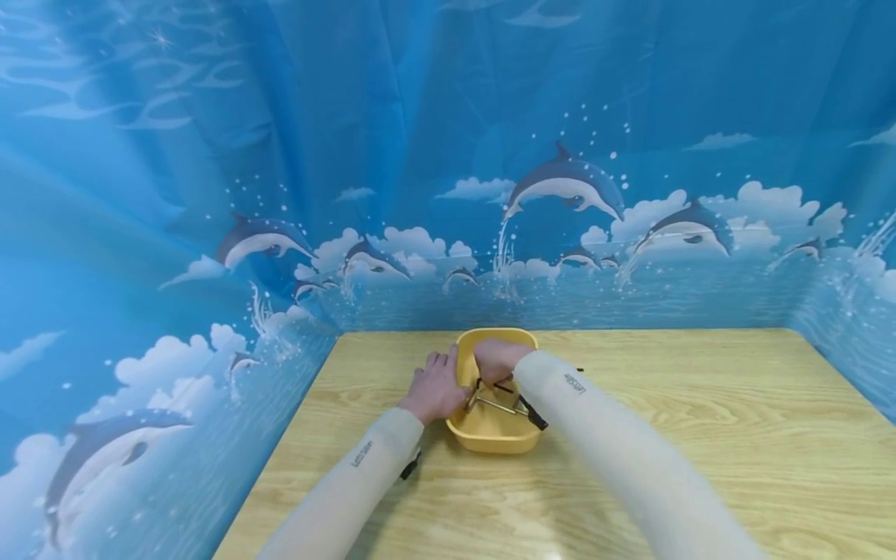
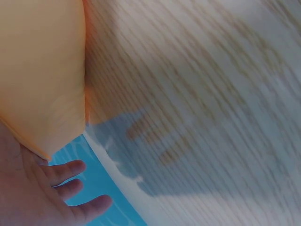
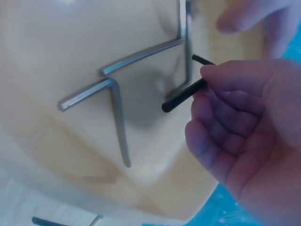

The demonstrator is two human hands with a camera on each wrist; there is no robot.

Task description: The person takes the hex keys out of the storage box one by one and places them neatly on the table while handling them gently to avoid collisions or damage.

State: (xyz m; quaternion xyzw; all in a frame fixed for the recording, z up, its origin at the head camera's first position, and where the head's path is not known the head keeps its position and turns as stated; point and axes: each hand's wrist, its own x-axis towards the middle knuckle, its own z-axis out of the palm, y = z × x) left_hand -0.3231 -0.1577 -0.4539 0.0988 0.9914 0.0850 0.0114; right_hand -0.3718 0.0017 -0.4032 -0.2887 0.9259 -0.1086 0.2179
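My right hand [image 3: 249, 113] is inside a yellow plastic bin [image 1: 493, 443] and pinches a black hex key [image 3: 183, 96] between thumb and fingertips. A thinner black end [image 3: 203, 60] shows past the thumb. Below it, several silver hex keys lie on the bin floor, among them a bent one [image 3: 116, 117] and another [image 3: 143, 57] close beside it. On the left side of the bin, my left hand [image 1: 437, 386] holds the rim, thumb over the inside. Its other fingers extend along the outer wall in the left wrist view.
The bin stands on a wood-grain table [image 1: 700, 420], near its back edge. A thin black piece [image 3: 49, 221] lies on the table outside the bin. Behind and to the left hangs a blue dolphin-print curtain [image 1: 420, 194].
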